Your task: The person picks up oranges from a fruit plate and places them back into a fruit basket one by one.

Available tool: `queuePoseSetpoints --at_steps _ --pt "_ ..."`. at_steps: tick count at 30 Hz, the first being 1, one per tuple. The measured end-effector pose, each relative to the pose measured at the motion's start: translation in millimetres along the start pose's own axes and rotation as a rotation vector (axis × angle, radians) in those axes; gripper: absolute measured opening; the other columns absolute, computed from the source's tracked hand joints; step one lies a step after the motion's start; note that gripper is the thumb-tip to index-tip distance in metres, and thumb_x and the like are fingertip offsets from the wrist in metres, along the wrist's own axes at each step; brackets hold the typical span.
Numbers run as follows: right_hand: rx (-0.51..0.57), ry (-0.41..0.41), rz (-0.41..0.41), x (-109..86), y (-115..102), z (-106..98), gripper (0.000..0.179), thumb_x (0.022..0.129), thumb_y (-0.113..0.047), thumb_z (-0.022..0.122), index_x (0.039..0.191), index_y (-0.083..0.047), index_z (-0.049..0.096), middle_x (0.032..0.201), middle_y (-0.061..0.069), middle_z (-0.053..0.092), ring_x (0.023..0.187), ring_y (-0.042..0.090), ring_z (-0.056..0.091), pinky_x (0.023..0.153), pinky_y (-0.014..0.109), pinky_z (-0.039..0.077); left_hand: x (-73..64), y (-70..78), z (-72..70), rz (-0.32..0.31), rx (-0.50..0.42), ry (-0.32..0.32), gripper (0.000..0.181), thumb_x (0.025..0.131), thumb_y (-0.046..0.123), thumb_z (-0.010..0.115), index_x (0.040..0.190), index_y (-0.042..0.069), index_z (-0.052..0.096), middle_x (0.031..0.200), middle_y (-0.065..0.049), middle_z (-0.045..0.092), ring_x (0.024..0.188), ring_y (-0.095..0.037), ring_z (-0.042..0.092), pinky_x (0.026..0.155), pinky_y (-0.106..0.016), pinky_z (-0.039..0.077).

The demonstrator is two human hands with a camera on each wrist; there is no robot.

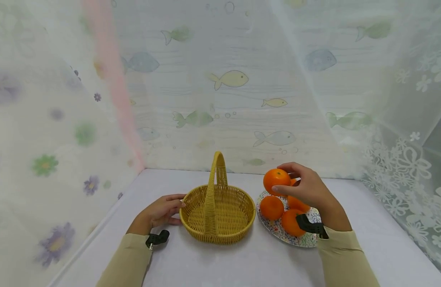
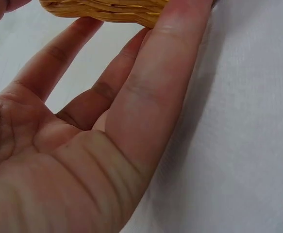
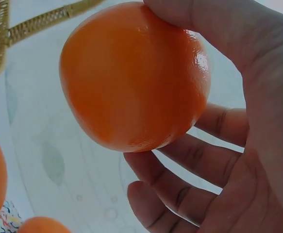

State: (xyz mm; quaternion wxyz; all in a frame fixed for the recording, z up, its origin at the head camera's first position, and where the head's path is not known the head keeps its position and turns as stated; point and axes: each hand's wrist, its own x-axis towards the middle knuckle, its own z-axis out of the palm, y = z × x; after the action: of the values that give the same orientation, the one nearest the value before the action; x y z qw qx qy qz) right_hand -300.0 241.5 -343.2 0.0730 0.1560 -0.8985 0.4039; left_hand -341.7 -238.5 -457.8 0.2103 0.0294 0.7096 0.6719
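My right hand holds an orange, thumb on one side and fingers on the other, above a patterned plate. In the right wrist view the smooth, glossy orange fills the grip. Several more oranges sit on the plate, some partly behind the hand. To the plate's left stands a yellow wicker basket with a tall arched handle; no fruit is inside it. My left hand holds the basket's left rim, and its fingertips meet the woven side in the left wrist view.
A white cloth covers the table. Behind it hangs a pale curtain printed with fish, and flowered curtains flank both sides. The basket's handle rises well above its rim.
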Motion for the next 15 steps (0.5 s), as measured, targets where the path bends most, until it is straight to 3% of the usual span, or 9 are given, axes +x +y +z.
queuePoseSetpoints --at_steps 8,15 --pt "0.007 -0.043 0.019 2.9 -9.0 15.4 0.07 0.078 -0.057 0.086 0.135 -0.025 0.061 0.126 0.005 0.068 0.113 0.028 0.065 0.087 0.042 0.061 1.8 -5.7 -5.9 0.025 -0.008 -0.043 0.061 0.101 0.018 0.065 0.157 0.006 0.043 0.138 -0.01 0.065 0.113 -0.02 0.068 0.088 -0.054 0.062" --pt "0.043 -0.093 0.01 6.5 -11.4 34.5 0.07 0.076 -0.055 0.089 0.134 -0.025 0.064 0.125 0.004 0.069 0.111 0.026 0.068 0.085 0.04 0.062 3.8 -7.4 -6.4 0.032 -0.018 -0.076 0.063 0.101 0.018 0.065 0.158 0.008 0.041 0.145 -0.009 0.061 0.12 -0.02 0.066 0.091 -0.056 0.061"
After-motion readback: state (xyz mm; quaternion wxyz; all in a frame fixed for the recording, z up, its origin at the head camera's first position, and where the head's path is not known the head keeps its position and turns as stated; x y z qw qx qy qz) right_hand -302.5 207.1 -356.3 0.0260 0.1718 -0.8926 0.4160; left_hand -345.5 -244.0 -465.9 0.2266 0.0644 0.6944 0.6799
